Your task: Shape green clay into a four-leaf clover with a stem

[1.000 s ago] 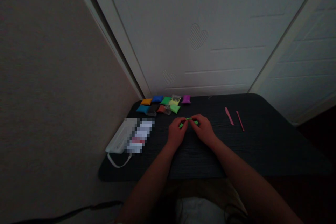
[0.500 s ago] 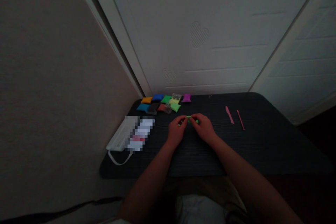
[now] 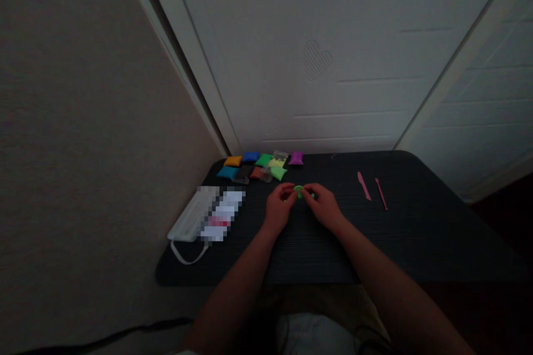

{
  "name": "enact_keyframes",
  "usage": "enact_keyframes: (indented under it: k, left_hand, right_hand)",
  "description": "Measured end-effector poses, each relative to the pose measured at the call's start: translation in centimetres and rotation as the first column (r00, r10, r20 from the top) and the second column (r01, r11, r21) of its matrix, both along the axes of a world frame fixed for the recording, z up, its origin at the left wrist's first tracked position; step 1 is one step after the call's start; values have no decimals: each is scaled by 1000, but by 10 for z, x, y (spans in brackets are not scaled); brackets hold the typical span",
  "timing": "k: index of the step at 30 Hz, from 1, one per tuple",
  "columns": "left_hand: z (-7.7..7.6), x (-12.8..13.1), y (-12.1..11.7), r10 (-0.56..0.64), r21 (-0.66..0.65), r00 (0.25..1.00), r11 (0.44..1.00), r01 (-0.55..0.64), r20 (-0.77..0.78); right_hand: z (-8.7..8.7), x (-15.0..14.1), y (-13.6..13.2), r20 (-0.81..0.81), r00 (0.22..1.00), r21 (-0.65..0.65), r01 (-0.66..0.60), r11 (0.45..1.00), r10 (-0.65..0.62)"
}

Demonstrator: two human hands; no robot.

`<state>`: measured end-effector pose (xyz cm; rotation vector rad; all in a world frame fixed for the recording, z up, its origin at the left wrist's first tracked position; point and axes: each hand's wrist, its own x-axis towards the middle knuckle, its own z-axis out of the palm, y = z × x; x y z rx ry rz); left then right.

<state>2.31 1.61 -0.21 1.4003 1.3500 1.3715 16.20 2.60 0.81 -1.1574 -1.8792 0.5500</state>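
Observation:
Between my fingertips is a small piece of bright green modelling clay (image 3: 298, 191), pinched from both sides above the dark table (image 3: 316, 255). My left hand (image 3: 279, 203) closes on its left side, and my right hand (image 3: 321, 203) grips the right side with thumb and fingers. More bits of the same green show beside the fingers of each hand; the fingers hide part of them, so their shape is unclear. Just beyond my left hand lies a light green clay packet (image 3: 278, 172).
Several coloured clay packets sit along the back left, including an orange one (image 3: 233, 161) and a purple one (image 3: 296, 158). A pink plastic knife (image 3: 364, 186) and a thin pink modelling stick (image 3: 381, 194) lie right. A white case (image 3: 194, 215) with a strap rests left.
The green clay between my fingertips shows more of its face now, as if tilted toward me. Both hands stay in nearly the same place; the view has shifted slightly.

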Motion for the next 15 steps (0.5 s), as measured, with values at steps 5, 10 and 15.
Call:
enact_keyframes:
  k: [5,10,15]
  left_hand:
    - [0,0,-1,1,13,1000,1000,-2,12]
    - [2,1,-2,-45,-27,998,999,44,-48]
    - [-1,-2,2,-16,-57,998,998,20,68]
  right_hand:
    - [-2,-1,0,74,995,46,63,997,-67]
    - [-1,-1,0,84,994,67,65,996,-71]
    - [0,-1,-1,59,998,62,33,998,-37]
